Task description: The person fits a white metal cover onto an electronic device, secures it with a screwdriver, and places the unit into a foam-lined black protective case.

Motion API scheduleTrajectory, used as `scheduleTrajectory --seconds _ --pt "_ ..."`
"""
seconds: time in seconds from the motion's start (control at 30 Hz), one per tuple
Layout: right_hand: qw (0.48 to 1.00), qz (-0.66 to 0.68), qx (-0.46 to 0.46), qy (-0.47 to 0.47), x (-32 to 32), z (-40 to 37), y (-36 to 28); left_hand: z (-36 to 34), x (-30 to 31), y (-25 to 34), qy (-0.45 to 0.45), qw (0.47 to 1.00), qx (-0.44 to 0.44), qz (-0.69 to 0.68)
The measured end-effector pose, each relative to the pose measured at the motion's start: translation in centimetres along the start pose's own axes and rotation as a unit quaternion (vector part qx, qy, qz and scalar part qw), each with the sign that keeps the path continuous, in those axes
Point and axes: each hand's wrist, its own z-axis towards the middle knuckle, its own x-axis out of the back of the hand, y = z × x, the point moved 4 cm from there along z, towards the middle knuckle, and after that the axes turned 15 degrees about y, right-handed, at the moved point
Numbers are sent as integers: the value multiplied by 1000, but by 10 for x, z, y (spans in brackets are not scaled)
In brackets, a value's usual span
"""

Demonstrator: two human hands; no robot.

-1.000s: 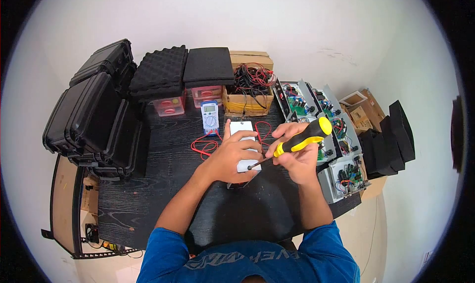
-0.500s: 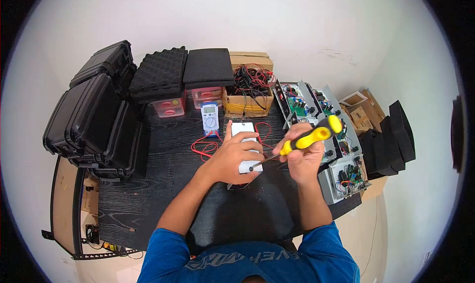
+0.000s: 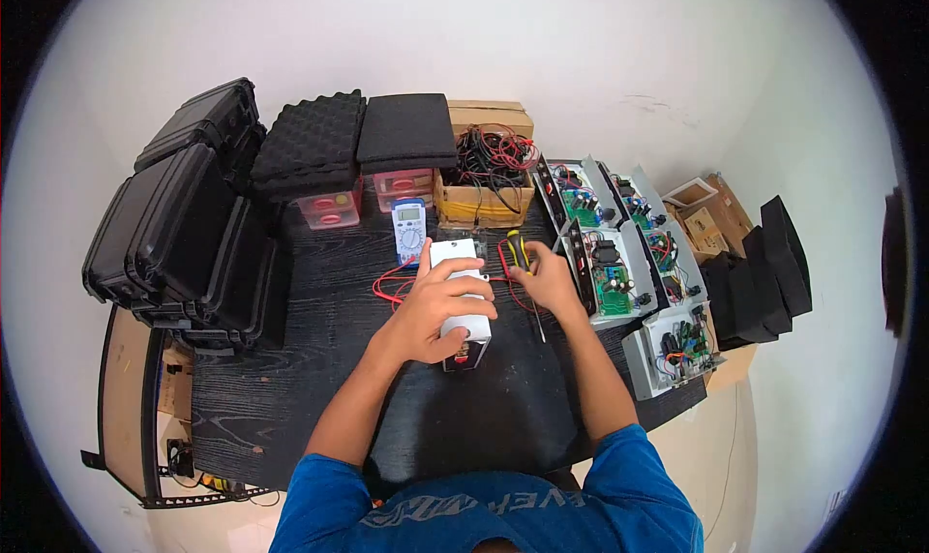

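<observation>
My left hand (image 3: 437, 311) is wrapped over a white metal box (image 3: 453, 252), its thumb at the near end and its fingers across the top. The box's near face is dark with a red part. Just to the right, my right hand (image 3: 546, 277) has its fingers on the yellow and black handle of a screwdriver (image 3: 518, 250), whose shaft points toward me over the table. Red test leads lie beside the screwdriver. Behind the box stands a blue and white multimeter (image 3: 410, 232).
Black hard cases (image 3: 160, 234) are stacked at the left. Foam pads (image 3: 406, 132) rest on red drawers at the back, beside a carton of cables (image 3: 484, 205). Open grey housings with circuit boards (image 3: 614, 282) stand at the right of the dark table (image 3: 261, 398).
The screwdriver has come off the box's screw and down to the table at the right of the box, with my right hand. My left hand and the box have shifted slightly left.
</observation>
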Motion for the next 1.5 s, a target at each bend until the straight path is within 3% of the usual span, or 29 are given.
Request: scheduleTrajectory --seconds 0.17,0.27,0.37,0.47,0.57,0.9,1.23,1.4,1.5 --pt "993 -114 -11 -24 -29 -2 32 -4 8 -2 15 1000 1 -1" --pt "984 -173 34 -24 -37 3 33 -7 9 -4 20 1000 2 -9" --pt "975 -195 93 57 -36 16 4 -7 9 -3 22 1000 7 -9" --pt "972 -68 222 38 -67 44 -9 -7 8 -4 15 1000 9 3" --pt "938 -222 249 -90 -101 53 -25 -6 8 -3 9 1000 14 6" --pt "953 -256 103 -126 -158 74 -17 -1 17 0 -14 1000 7 24" --pt "956 -240 150 -78 -148 70 -18 35 19 -31 28 999 14 -25" --pt "957 -243 159 -12 -108 64 -42 39 9 -66 66 979 117 -151" --pt "959 -185 212 13 -93 60 -49 34 3 -89 75 958 183 -207"
